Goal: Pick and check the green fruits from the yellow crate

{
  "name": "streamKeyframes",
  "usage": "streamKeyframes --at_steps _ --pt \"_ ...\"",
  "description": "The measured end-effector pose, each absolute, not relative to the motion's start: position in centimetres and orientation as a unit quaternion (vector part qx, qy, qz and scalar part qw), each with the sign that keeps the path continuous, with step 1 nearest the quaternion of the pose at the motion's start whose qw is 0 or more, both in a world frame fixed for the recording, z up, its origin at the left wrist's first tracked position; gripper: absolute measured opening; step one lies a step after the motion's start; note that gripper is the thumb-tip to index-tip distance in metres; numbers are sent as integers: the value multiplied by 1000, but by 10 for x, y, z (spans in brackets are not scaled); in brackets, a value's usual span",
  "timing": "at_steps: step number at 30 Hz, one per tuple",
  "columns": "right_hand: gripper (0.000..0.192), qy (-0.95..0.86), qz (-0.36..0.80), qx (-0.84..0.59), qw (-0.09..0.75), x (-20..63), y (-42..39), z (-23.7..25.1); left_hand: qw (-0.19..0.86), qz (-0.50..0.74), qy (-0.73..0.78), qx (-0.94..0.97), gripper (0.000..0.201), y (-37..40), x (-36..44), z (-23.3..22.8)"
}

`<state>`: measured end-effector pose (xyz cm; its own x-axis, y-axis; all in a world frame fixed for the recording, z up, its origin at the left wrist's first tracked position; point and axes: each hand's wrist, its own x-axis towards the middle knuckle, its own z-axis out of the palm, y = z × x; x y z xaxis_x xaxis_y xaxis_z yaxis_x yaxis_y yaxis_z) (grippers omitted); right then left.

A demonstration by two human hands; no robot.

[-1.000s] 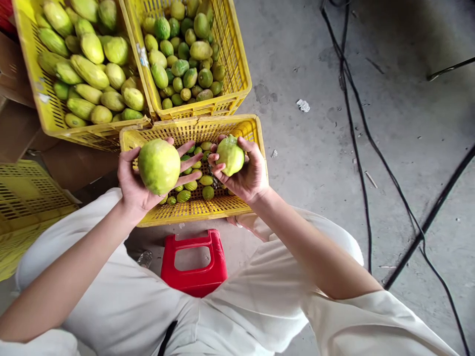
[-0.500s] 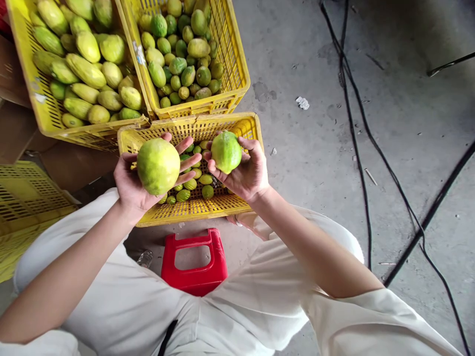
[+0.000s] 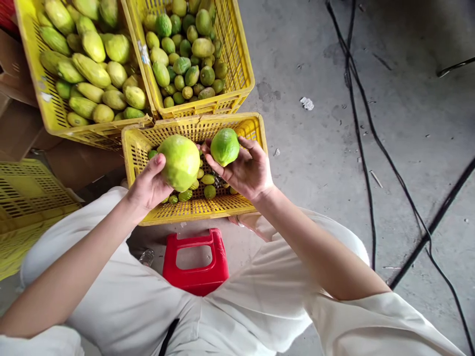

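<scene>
A large, round yellow-green fruit (image 3: 180, 163) is in my left hand (image 3: 150, 187). The thumb presses its near-left side, and the other fingers are mostly hidden behind it. My right hand (image 3: 249, 170) holds a smaller, bright green citrus-like fruit (image 3: 224, 147) between the thumb and fingers, palm turned up. The two fruits are side by side with a gap between them. Both hands are above a yellow plastic crate (image 3: 200, 214) that holds several small green and yellow-green fruits (image 3: 210, 192), partly covered by the hands.
Behind stand two yellow crates, one with long yellow-green fruits (image 3: 91, 71), the other with smaller green fruits (image 3: 181, 66). A red plastic stool (image 3: 195, 282) is between my legs. Another yellow crate (image 3: 33, 198) and cardboard (image 3: 18, 126) are at left; black cables (image 3: 365, 106) cross the floor at right.
My left hand has moved right with the large fruit and turned, so its spread fingers now go behind it. The green fruit has tilted slightly in my right hand.
</scene>
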<state>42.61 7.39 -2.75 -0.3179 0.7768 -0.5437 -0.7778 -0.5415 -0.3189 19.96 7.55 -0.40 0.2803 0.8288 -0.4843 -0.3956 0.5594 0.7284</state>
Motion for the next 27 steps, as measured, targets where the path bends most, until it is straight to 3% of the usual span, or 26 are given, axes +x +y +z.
streamKeyframes --at_steps 3,7,16,19,27 --pt "31 -33 800 -366 475 427 72 -27 774 386 443 235 106 73 199 -7" --pt "36 -69 794 -391 460 428 70 -28 765 390 445 252 102 70 199 -10" --pt "35 -67 806 -364 462 425 75 -31 762 377 480 217 45 74 204 -10" --pt "38 -79 800 -384 454 427 74 -32 760 381 482 212 34 74 204 -10" --pt "43 -103 773 -434 451 430 73 -32 758 381 474 236 60 69 207 -13"
